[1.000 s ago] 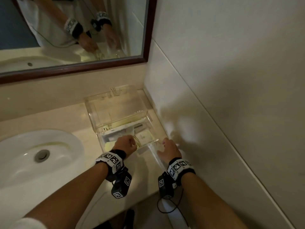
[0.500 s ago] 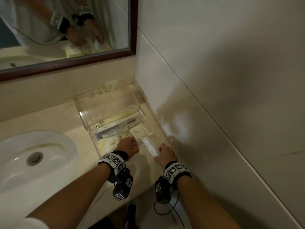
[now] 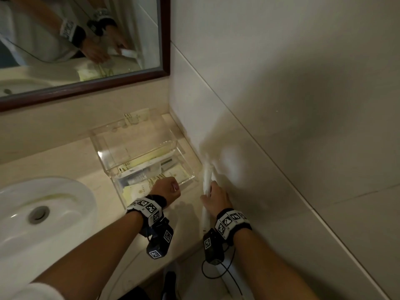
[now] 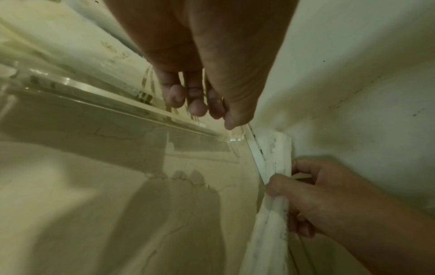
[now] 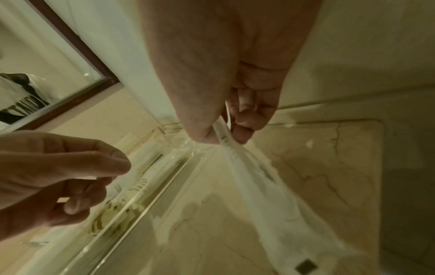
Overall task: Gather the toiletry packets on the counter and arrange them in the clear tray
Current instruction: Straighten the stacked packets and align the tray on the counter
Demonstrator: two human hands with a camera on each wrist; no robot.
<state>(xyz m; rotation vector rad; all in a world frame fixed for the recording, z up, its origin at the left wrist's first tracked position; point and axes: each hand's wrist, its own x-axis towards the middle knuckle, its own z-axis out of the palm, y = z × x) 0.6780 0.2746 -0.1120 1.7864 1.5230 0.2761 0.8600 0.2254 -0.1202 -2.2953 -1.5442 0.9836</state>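
The clear tray (image 3: 103, 167) stands on the counter in the corner, its lid raised at the back. Several cream and white toiletry packets (image 3: 177, 173) lie flat inside it. My left hand (image 3: 171, 187) hovers over the tray's front edge with fingers curled and nothing in them; the left wrist view shows those fingertips (image 4: 196, 109) just above the tray rim (image 4: 94, 100). To the right, beside the wall, my right hand (image 3: 211, 191) pinches a long white packet (image 3: 206, 176) that stands on edge. The right wrist view shows thumb and fingers closed on this white packet (image 5: 259, 186).
A white sink (image 3: 32, 213) fills the left of the counter. The tiled wall (image 3: 281, 126) runs close along the right, almost touching my right hand. A framed mirror (image 3: 86, 40) hangs behind the tray. A strip of bare marble counter (image 3: 188, 213) lies between my hands.
My right hand has gripped the long white packet by the wall and raised it on edge. My left hand has drawn back slightly to the tray's front. The head camera has shifted.
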